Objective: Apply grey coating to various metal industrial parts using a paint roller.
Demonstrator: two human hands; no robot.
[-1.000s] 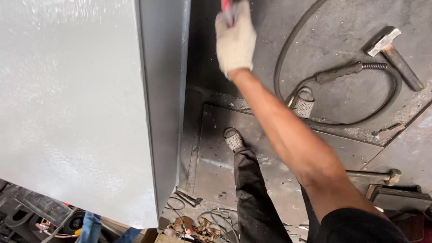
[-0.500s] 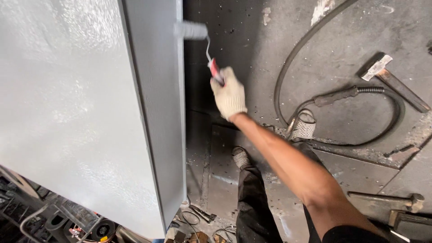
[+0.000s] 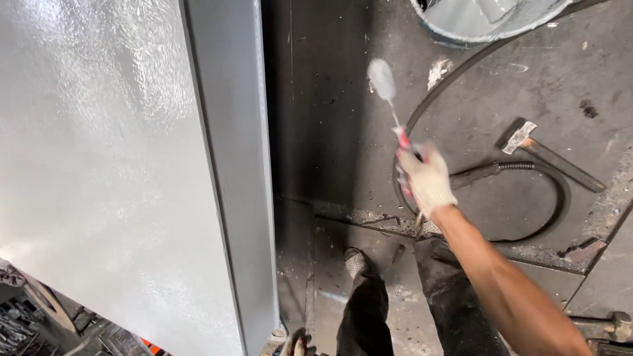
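Note:
My right hand (image 3: pixel 427 179), in a white work glove, grips the red handle of a small paint roller (image 3: pixel 383 82). The roller's grey, paint-loaded head is blurred and hangs in the air, well to the right of the tall grey metal panel (image 3: pixel 112 165) and its painted side edge (image 3: pixel 232 158). The panel's broad face shines with wet grey paint. My left hand is out of view. My two legs in dark trousers and my shoes (image 3: pixel 357 262) stand on the dark floor below.
A hammer (image 3: pixel 542 149) lies on the dark metal floor at right, next to a looped black cable (image 3: pixel 557 198). A round grey container (image 3: pixel 488 20) sits at the top edge. Tools and clutter show at the bottom left.
My right hand has pulled the roller away from the panel's side edge, moving right and down. The view has shifted so the round container appears at the top.

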